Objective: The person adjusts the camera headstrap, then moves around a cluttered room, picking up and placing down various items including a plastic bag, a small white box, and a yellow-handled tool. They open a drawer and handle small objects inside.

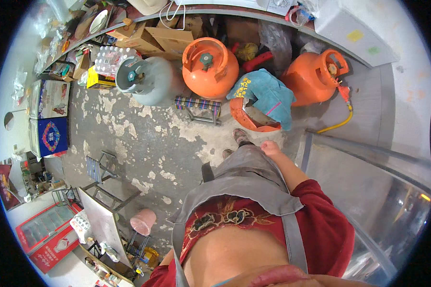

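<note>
My right hand hangs beside the grey apron, its fingers curled; whether anything is in it cannot be told. Close in front of it lies an orange metal ring-shaped stand with a teal cloth draped over it. Behind that stand an orange gas cylinder with a green valve knob and, to its left, a grey gas cylinder. On the right another orange gas cylinder leans, joined to a yellow hose. My left hand is out of view; only part of that arm shows at the bottom.
A small folding stool stands before the cylinders, another stool at left. A pink bucket is near a white-topped table. A metal-framed glass door is at right. Cardboard boxes and wrapped bottles sit under the counter.
</note>
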